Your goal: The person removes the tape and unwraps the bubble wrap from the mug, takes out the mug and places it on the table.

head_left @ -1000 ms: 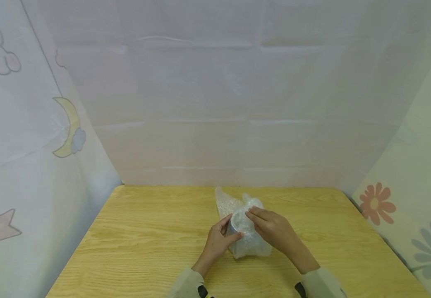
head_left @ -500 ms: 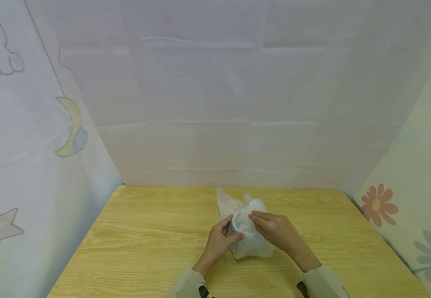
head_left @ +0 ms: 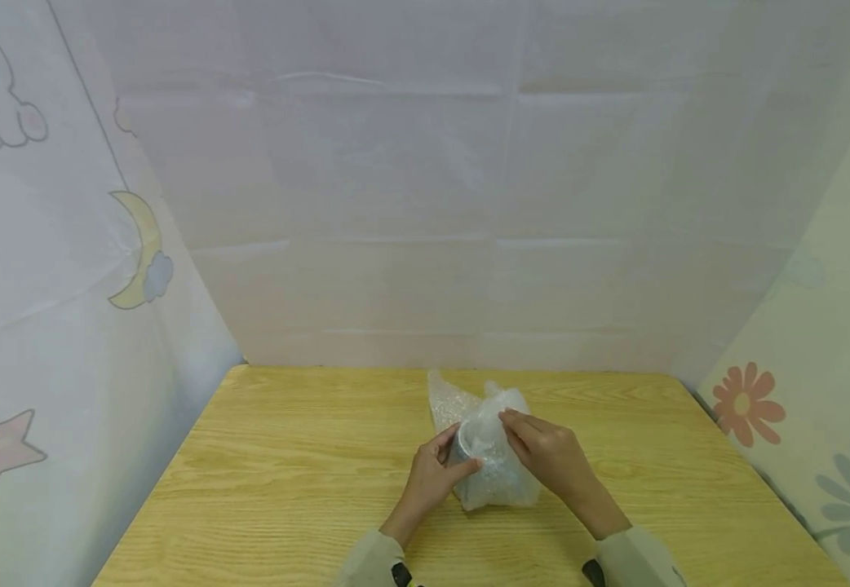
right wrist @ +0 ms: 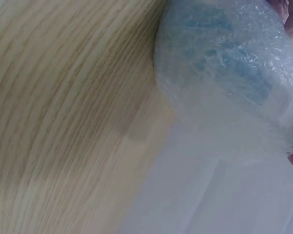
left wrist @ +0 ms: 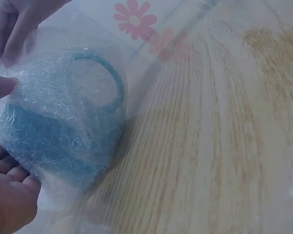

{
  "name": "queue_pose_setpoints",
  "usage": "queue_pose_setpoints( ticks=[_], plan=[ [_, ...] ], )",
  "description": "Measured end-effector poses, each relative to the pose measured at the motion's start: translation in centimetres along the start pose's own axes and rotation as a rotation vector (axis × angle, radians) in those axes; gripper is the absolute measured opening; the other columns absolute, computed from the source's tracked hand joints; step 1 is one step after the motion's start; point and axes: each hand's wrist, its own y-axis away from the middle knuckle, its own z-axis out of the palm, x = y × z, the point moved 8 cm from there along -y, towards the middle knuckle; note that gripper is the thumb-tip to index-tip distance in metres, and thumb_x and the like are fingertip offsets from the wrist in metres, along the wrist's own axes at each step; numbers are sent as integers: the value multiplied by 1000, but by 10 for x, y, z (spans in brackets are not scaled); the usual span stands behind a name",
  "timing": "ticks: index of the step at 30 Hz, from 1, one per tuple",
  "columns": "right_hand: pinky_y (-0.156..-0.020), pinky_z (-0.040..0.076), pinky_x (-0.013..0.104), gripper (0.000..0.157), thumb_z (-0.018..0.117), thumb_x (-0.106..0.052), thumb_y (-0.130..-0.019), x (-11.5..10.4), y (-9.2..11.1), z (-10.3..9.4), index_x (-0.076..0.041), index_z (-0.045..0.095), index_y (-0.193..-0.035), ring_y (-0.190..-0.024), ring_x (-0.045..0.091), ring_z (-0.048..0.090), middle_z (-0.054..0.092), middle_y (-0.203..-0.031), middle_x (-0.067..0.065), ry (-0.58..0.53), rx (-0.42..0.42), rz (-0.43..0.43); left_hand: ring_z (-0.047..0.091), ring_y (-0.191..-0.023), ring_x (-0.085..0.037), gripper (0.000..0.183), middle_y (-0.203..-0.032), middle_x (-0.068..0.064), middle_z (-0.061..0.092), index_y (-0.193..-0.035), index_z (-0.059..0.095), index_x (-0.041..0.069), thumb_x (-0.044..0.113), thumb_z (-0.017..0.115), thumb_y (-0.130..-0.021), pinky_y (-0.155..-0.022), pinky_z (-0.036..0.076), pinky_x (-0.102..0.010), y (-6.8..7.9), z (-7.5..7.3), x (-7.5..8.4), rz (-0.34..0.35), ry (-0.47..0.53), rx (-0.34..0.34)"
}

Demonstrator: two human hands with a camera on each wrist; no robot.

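Observation:
A blue mug [head_left: 460, 447] lies tilted inside clear bubble wrap [head_left: 500, 485] near the middle of the table. Its curved handle [left wrist: 118, 83] shows through the plastic in the left wrist view. My left hand [head_left: 428, 481] grips the wrapped mug from the left, thumb on the near side and fingers behind. On the other side, my right hand [head_left: 551, 458] pinches an edge of the bubble wrap over the mug's mouth. Much of the mug is blurred by the wrap. Only part of each hand appears in the right wrist view.
A loose flap of bubble wrap [head_left: 449, 401] stands up behind the mug. The wooden table [head_left: 293, 465] ends at a pale backdrop [head_left: 396, 285]. Printed cloth walls [head_left: 197, 350] flank it on both sides.
My right hand has shifted slightly right, drawing the bubble wrap's edge out over the mug's mouth. My left hand has kept its hold.

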Motion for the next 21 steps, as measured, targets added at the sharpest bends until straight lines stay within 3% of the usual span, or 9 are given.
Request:
queue_pose_setpoints(
  ticks=[21],
  plan=[
    [-51,56,29,43,43,-28,-105,1,3,-5,2,72,-94,-65,24,70,72,-86,16,-5,32,45,39,-134,-31,72,-145,-18,42,-144,41,-1,19,76,-85,-107,35,-42,0,-1,-2,-24,1,6]
  ],
)
